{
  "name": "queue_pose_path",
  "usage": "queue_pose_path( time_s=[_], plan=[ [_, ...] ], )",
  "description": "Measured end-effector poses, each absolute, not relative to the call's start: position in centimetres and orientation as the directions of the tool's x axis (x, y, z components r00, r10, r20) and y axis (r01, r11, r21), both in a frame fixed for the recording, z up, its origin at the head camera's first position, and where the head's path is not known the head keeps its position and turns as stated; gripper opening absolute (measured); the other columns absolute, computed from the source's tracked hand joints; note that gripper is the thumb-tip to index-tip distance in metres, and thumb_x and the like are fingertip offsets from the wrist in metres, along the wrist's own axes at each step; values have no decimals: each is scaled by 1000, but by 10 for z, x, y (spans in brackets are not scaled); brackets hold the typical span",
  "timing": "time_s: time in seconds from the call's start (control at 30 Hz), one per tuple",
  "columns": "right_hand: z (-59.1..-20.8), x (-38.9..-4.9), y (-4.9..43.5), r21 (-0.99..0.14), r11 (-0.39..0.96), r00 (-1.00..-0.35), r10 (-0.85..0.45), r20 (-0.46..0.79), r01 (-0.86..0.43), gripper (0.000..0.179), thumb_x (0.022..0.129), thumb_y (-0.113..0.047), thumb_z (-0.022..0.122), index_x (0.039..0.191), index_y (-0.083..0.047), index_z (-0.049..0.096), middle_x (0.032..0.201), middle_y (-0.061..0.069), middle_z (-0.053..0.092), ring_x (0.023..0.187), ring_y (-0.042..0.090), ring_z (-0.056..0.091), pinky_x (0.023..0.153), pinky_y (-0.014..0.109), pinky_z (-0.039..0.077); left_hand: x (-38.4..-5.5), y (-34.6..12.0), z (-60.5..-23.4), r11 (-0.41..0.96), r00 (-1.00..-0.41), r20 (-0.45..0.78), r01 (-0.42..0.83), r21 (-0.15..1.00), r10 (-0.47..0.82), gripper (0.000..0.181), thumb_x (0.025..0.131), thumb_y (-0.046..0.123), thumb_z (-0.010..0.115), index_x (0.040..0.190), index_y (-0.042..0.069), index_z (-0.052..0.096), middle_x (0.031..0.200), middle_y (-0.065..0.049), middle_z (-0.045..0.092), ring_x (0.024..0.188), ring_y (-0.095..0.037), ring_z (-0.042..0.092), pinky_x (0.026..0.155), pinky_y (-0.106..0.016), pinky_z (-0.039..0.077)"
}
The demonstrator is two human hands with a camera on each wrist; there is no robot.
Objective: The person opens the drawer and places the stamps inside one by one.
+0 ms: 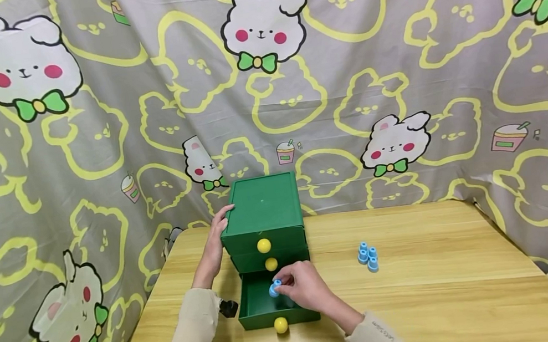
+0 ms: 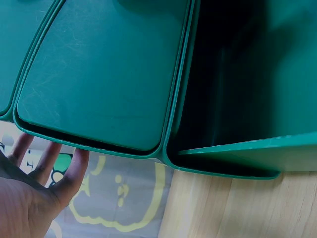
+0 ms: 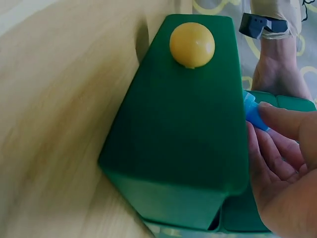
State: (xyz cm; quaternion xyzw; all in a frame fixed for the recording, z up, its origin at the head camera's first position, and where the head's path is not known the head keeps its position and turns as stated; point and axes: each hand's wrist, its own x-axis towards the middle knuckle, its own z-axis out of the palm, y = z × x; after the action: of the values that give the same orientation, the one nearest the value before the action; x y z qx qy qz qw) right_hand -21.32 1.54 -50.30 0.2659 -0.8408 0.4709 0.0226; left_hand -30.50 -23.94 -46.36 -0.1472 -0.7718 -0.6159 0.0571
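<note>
A: Why is the green cabinet [image 1: 263, 203] touched by the left hand [image 1: 212, 252]?

B: It is probably being steadied; the fingers are laid extended along its left side, with nothing grasped.

A: And the right hand [image 1: 308, 287]?

B: A small blue piece [image 1: 274, 289] is pinched by thumb and fingers at the pulled-out bottom drawer [image 1: 257, 321], presumably because so little surface is offered.

A: What is counted?

B: One piece is held; four other blue pieces [image 1: 373, 264] are clustered on the table [image 1: 440, 270]. Two closed drawers [image 1: 241, 244], one pulled out and three yellow knobs [image 1: 264, 245] are seen.
</note>
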Motion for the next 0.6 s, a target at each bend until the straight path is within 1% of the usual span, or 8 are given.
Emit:
queue_pose_path(
  time_s=[0.2,0.37,0.6],
  plan=[
    [-507,-213,4,-771,445,-863,-433,261,-456,6,89,-11,81,95,-9,82,82,-7,76,74,-2,64,69,19,54,-304,-240,-464,202,-951,272,299,933,151,50,110,42,32,157,26,40,170,-4,18,157,-35,13,120,-70,9],
    [-510,-215,-5,-767,461,-870,-424,252,-446,9,88,-12,82,97,-9,83,83,-6,76,76,0,65,70,20,54,-304,-239,-464,198,-952,265,292,936,153,50,110,42,32,157,27,40,170,-4,18,156,-35,15,120,-69,12],
    [-513,-218,-14,-776,480,-882,-425,201,-408,9,88,-13,83,96,-10,83,81,-11,73,74,-2,61,70,20,51,-306,-240,-464,186,-953,262,289,939,153,49,110,43,32,156,28,41,169,-3,19,156,-34,17,120,-68,14]
  ],
)
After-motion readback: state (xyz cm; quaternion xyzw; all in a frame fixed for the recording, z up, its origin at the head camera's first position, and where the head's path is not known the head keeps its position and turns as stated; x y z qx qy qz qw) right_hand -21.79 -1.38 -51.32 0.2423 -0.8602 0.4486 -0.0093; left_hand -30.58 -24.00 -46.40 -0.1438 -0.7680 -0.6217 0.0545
